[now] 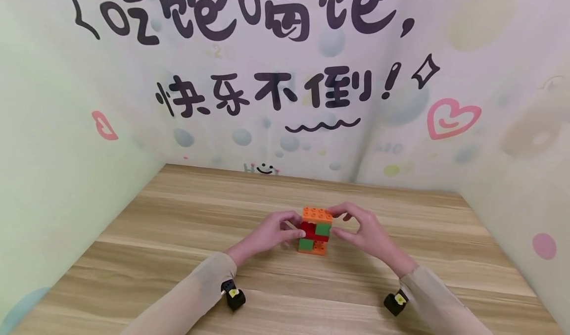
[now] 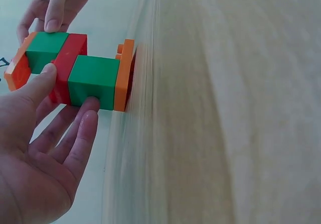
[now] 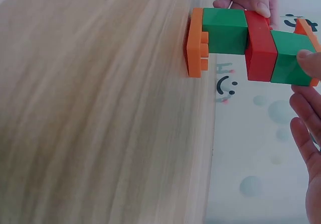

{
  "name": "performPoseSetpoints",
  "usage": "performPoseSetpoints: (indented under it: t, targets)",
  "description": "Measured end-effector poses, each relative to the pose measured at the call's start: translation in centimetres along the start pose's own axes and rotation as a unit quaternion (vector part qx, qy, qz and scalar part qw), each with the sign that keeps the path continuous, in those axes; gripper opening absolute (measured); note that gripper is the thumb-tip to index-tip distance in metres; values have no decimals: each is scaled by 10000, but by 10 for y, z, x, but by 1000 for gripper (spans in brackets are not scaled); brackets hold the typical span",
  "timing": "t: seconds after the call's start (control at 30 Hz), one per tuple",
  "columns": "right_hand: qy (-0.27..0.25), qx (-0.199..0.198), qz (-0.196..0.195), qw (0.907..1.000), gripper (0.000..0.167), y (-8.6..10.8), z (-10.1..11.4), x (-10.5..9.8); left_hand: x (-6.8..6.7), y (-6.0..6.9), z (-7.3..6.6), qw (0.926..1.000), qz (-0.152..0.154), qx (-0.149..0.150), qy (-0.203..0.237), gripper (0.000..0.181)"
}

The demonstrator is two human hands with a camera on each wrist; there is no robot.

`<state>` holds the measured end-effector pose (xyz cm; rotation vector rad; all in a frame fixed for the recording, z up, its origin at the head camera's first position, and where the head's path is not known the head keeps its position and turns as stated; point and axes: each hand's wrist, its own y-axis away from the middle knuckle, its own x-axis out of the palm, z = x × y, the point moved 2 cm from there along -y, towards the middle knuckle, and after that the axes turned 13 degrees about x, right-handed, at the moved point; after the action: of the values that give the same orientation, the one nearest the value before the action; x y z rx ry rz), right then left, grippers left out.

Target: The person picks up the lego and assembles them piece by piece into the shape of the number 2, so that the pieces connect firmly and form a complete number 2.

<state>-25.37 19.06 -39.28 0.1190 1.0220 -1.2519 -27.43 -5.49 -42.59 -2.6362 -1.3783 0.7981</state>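
Note:
Both hands are on one stack of toy building bricks. At its bottom lies an orange plate [image 2: 122, 78], with a green block [image 2: 93, 82] on one side of it. Over that block runs a red brick [image 3: 260, 45]. A second green block [image 3: 290, 58] stands on the red brick's other end, capped by an orange studded plate [image 1: 317, 215]. My left hand [image 1: 276, 231] pinches the stack at the red brick, its thumb on the front. From the other side, my right hand [image 1: 362, 228] grips the upper green block, fingers by the top plate. Whether the bottom plate touches the table is unclear.
The stack is around the middle of a wood-grain table [image 1: 213, 196]. Pale printed walls [image 1: 267, 147] with lettering rise behind the table and along both sides. A small black device [image 1: 234, 295] hangs at the left wrist, and another device [image 1: 396, 303] at the right.

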Motion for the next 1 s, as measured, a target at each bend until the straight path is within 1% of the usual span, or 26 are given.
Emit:
performPoseSetpoints:
  t: [0.17,0.33,0.47,0.63,0.73,0.83,0.93,1.0]
  targets:
    - [-71,267,118,9995,44,-5,-2,0,-1,-4,1,9999,-51,-78,-146,27]
    - [-98,455,216,9987,53,-8,-7,3,-1,-7,2,9994,-122,-129,-283,30]
    - [-52,516,287,9982,60,-9,-13,6,-1,-10,4,9993,-221,-104,-288,30]
    - [102,548,365,9978,78,-10,-17,11,-2,-14,7,9991,-349,-71,-216,30]
    - [243,507,325,9979,86,-11,-18,12,-2,-16,9,9992,-348,-48,-169,30]
    - [472,420,208,9978,87,-12,-19,13,-2,-17,9,9993,-354,-71,-79,30]
    - [679,437,154,9966,86,-14,-21,13,-3,-18,8,9991,-397,-114,13,28]
    - [746,504,173,9958,86,-15,-22,14,-3,-19,8,9990,-430,-78,54,27]
